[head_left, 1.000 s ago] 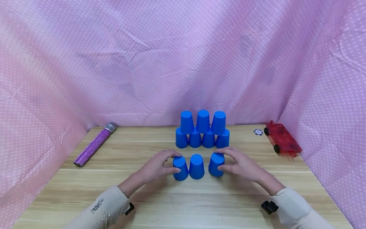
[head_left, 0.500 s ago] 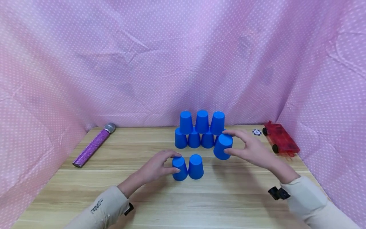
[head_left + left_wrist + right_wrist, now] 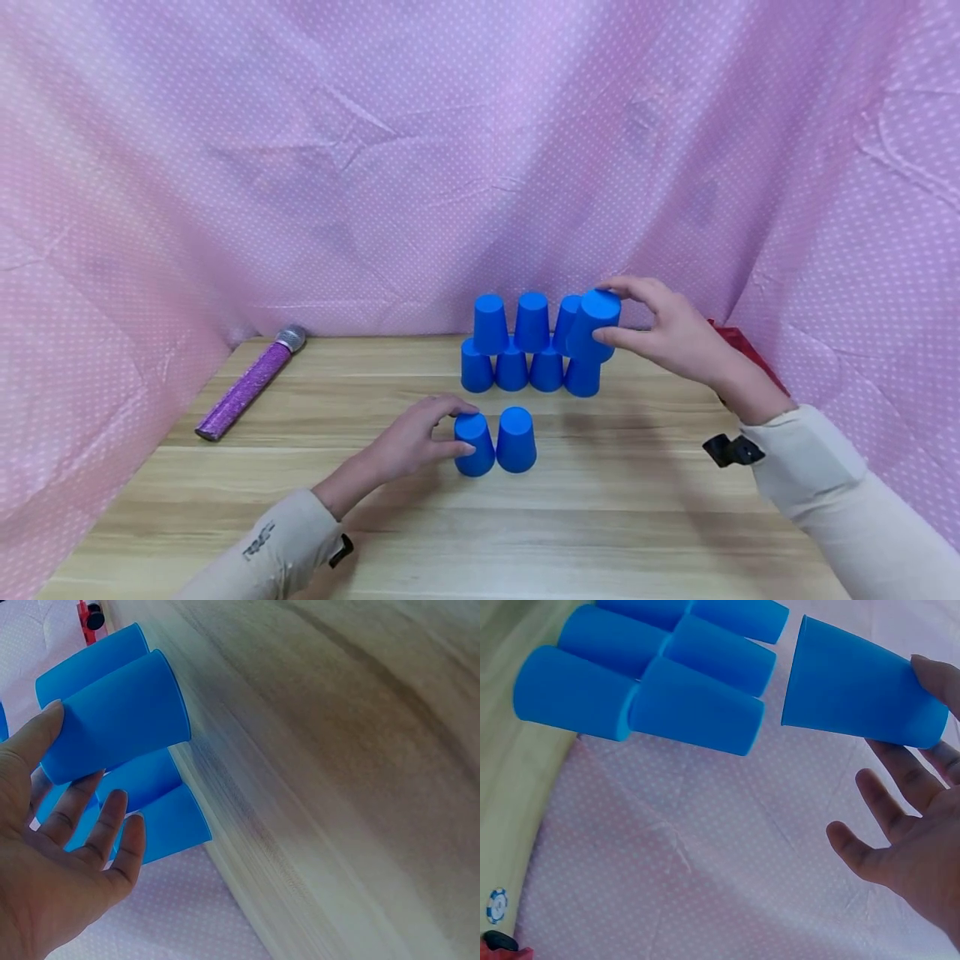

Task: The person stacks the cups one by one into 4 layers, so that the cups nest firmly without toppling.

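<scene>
My right hand [image 3: 671, 337] pinches an upside-down blue cup [image 3: 596, 321] between thumb and fingers, raised in front of the right end of a two-level stack of blue cups. In the right wrist view the held cup [image 3: 862, 686] is apart from the stacked cups [image 3: 697, 705]. The stack has a bottom row [image 3: 512, 371] and three cups on top [image 3: 532, 321]; the held cup partly covers the right one. Nearer me, my left hand [image 3: 412, 442] holds another upside-down cup [image 3: 474, 454] standing on the table, thumb and fingers around its upper part. Right beside that stands one more cup [image 3: 516, 442].
A glittery purple microphone [image 3: 251, 383] lies on the left of the wooden table [image 3: 465, 533]. A red toy car [image 3: 750, 350] sits at the right edge, partly behind my right arm. A poker chip [image 3: 496, 905] shows in the right wrist view. Pink dotted cloth [image 3: 375, 167] hangs behind.
My right hand has lifted the right-hand cup of the front three off the table and carried it up and away from me, toward the stack. The left hand has stayed at its cup.
</scene>
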The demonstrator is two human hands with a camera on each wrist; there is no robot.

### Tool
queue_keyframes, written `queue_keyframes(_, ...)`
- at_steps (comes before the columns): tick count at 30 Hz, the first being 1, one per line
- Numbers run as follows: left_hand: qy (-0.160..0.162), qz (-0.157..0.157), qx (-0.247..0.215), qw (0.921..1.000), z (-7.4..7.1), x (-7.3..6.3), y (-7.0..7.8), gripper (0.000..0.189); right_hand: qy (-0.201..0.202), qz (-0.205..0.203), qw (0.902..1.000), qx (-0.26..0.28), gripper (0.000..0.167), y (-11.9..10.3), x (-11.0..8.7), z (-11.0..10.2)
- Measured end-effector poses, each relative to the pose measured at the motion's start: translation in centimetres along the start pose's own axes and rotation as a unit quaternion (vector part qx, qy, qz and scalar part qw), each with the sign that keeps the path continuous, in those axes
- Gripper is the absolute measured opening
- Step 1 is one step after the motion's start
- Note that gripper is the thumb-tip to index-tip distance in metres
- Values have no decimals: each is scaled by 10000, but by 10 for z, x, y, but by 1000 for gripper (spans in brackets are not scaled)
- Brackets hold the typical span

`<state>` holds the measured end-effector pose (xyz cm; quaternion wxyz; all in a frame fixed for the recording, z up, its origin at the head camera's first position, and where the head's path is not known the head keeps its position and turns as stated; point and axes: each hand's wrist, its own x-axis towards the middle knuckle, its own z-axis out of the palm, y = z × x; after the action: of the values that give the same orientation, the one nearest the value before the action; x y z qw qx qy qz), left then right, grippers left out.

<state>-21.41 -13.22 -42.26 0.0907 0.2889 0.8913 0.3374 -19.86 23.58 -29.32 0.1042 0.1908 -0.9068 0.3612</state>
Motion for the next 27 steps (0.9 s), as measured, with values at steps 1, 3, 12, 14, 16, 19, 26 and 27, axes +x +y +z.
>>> queue_keyframes(1,2,7,9,10000,0,0,0,51,46,-25,10000,3,57,0,3,-1)
queue_keyframes(3,5,8,30,10000,0,0,0,51,124,-72,9999,-70,57,-1,8,-3)
queue_keyframes(12,31,87,85,9999,0,0,0,51,320,-64,9994,-145,58,-9,37,-14)
queue_keyframes(14,41,95,101,9999,0,1,-1,51,349,-42,9993,-120,58,-10,45,-15)
queue_keyframes(16,49,89,111,9999,0,1,-1,51,369,-12,9992,-137,60,-11,52,-14)
queue_keyframes(19,60,74,125,9999,0,0,-1,51,369,106,9991,-184,62,-11,61,-11)
queue_keyframes(26,64,59,153,9998,1,1,0,52,386,290,9988,14,64,-5,79,-5)
queue_keyframes(27,58,58,158,9998,1,1,0,52,380,301,9988,42,64,-4,81,-4)
